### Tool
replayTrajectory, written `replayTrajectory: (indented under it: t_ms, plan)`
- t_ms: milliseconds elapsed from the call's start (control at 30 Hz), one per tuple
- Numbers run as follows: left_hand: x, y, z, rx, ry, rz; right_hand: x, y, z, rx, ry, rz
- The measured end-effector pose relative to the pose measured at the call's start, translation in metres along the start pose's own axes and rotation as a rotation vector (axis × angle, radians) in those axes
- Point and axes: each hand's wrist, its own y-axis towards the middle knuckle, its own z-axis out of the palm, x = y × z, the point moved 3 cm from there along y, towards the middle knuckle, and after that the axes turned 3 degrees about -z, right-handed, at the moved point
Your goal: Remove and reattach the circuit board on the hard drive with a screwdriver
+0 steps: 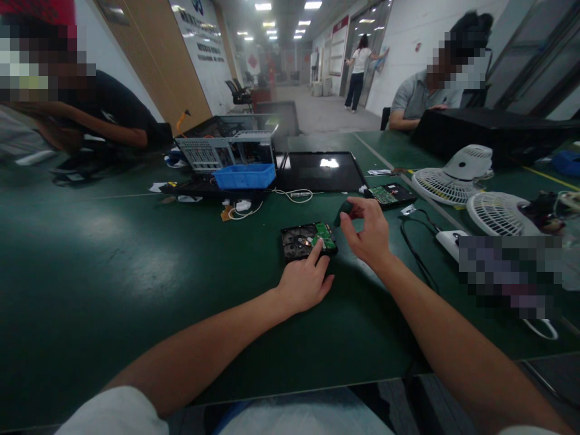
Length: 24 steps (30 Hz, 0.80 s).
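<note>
A black hard drive [301, 240] with a green circuit board on its right part lies on the green table [113, 266] in front of me. My left hand [304, 280] rests at the drive's near edge, its index finger pressing on the green board. My right hand [368, 229] hovers just right of the drive, thumb and fingers pinched on a small dark tool handle [343, 211] that points down toward the drive.
Behind the drive lie a dark flat panel [319, 171], a second circuit board unit [390, 194], a blue tray [245, 176] and an open computer case [226, 143]. Two white fans [453, 175] and black cables sit on the right. Other people sit at left and far right.
</note>
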Motion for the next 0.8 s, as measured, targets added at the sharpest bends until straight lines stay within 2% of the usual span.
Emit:
replayTrajectory:
  t_ms: [233,367,467,667,800]
  plan:
    - [0.0001,0.0001,0.0004,0.004,-0.005,-0.006,-0.0025,-0.0019,0.0008,-0.033,-0.049,0.053]
    - [0.0005,-0.0002,0.0006,-0.005,-0.007,-0.003,-0.0016,-0.0012,0.0000,-0.036,-0.062,0.029]
    - [0.0003,0.0000,0.0012,-0.006,0.002,-0.005,-0.0007,-0.0008,0.0006,-0.026,-0.031,0.006]
    - [-0.0007,0.0006,0.0014,0.009,0.016,-0.004,-0.0039,-0.0035,0.0047,-0.038,0.063,0.061]
    - [0.0000,0.0002,0.0009,0.004,0.010,-0.002,-0.0036,-0.0037,0.0039,-0.041,0.027,0.088]
